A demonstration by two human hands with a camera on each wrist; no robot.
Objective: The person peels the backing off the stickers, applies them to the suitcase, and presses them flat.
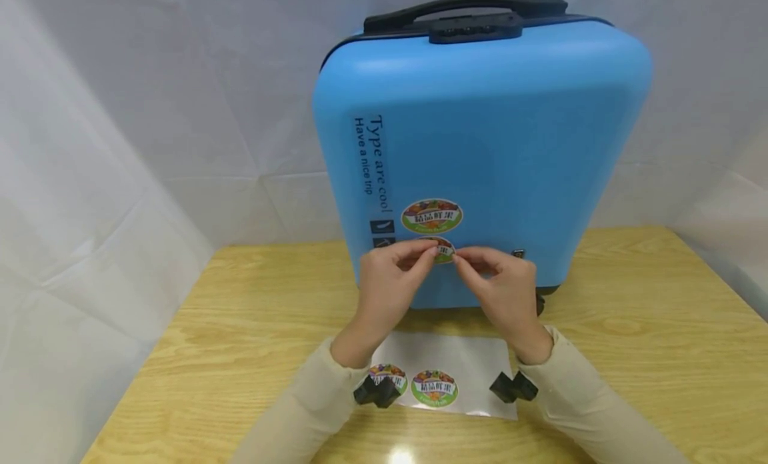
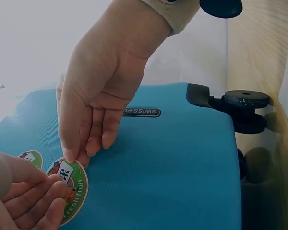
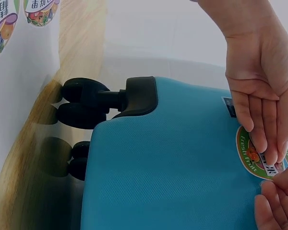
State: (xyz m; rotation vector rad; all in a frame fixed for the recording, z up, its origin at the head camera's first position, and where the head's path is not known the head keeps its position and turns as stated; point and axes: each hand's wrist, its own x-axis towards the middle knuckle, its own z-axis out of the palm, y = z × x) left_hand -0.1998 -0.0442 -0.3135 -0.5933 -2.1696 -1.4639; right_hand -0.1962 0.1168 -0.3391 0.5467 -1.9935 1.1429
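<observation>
A light blue suitcase stands upright on the table. Low on its front, an oval fruit sticker lies between both hands. My left hand pinches its left side, its fingers covering part of the print. At the opposite edge, my right hand pinches the sticker with thumb and index finger. The left wrist view shows the sticker close against the shell, "Fresh fruit" readable. Directly above it, another oval sticker lies flat on the suitcase.
On the wooden table, a pale backing sheet bears two more oval stickers, one partly covered by a black wrist device. Black wheels support the suitcase. White sheeting hangs behind.
</observation>
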